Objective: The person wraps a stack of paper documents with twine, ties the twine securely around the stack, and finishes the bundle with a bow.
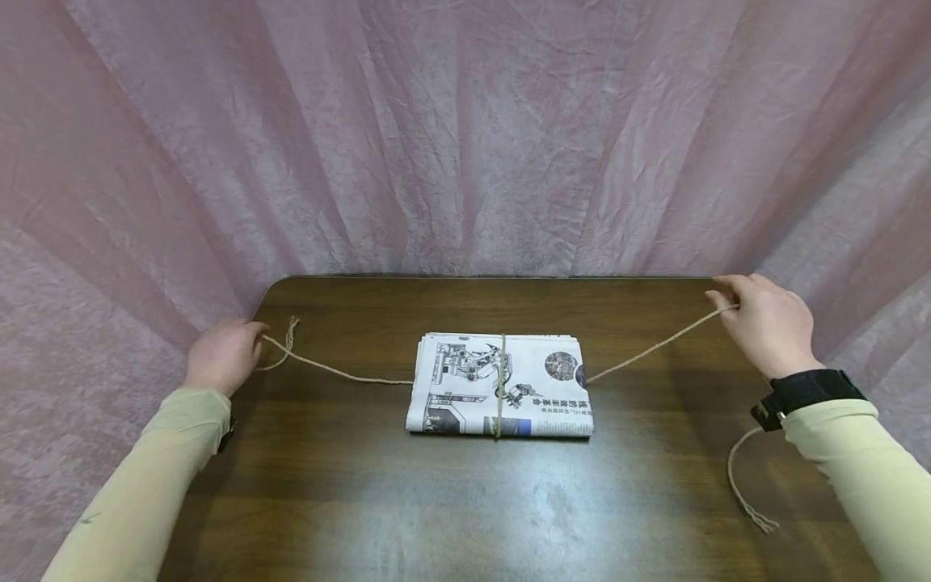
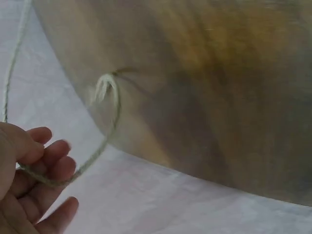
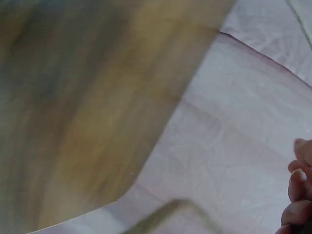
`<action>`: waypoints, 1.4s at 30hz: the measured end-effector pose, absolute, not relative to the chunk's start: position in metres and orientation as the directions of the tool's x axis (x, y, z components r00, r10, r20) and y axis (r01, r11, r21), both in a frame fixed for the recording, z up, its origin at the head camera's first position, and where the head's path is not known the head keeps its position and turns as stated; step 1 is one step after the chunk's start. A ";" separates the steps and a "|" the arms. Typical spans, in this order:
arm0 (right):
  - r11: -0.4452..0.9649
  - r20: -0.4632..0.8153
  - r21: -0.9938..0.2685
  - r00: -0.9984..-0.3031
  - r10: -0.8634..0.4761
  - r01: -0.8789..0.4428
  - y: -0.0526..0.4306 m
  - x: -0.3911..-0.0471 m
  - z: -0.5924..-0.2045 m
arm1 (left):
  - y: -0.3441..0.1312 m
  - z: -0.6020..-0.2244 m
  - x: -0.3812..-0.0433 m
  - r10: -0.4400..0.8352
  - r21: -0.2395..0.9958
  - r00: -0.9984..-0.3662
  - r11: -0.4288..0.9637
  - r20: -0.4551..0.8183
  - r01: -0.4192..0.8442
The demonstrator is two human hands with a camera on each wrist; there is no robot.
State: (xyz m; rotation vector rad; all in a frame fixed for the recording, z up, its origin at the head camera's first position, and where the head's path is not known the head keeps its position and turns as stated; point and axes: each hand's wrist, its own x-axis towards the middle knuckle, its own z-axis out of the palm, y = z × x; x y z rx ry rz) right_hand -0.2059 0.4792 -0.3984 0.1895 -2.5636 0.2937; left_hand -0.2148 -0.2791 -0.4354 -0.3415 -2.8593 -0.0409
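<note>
A folded stack of newspapers lies flat on the table, with one strand of twine running across its top from back to front. Out of its left side comes a length of twine that my left hand pinches between thumb and fingers, above the table's left edge. In the left wrist view, the left hand has the twine looping down to a frayed end. My right hand pinches the twine leaving the stack's right side, raised at the far right. Only its fingertips show in the right wrist view.
The brown wooden table has a rounded back left corner. Pink curtain fabric hangs behind it and at both sides. A frayed loose twine end hangs below the right wrist, which wears a black strap.
</note>
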 end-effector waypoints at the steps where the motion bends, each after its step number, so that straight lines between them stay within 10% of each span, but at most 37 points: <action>1: 0.968 0.537 -0.181 -0.842 -0.051 -0.174 0.479 -0.208 -0.394 | -0.280 -0.437 -0.213 0.228 -0.007 -0.944 0.972 0.237 0.233; 11: 0.927 0.468 -0.373 -0.867 0.170 -0.019 0.484 -0.208 -0.357 | -0.288 -0.460 -0.201 0.168 -0.012 -0.981 0.986 0.092 0.167; 20: 0.900 0.488 -0.363 -0.872 -0.038 -0.242 0.479 -0.193 -0.388 | -0.292 -0.467 -0.195 0.126 0.084 -0.986 0.990 -0.110 0.117; 33: 0.931 -0.158 -0.200 -0.927 -0.339 -0.306 0.496 -0.147 -0.417 | -0.275 -0.433 -0.179 0.028 0.282 -0.999 0.959 -0.018 0.021; 42: 0.916 -0.083 -0.288 -0.945 -0.315 -0.280 0.474 -0.142 -0.389 | -0.278 -0.443 -0.175 -0.017 0.607 -0.934 0.756 -0.357 -0.246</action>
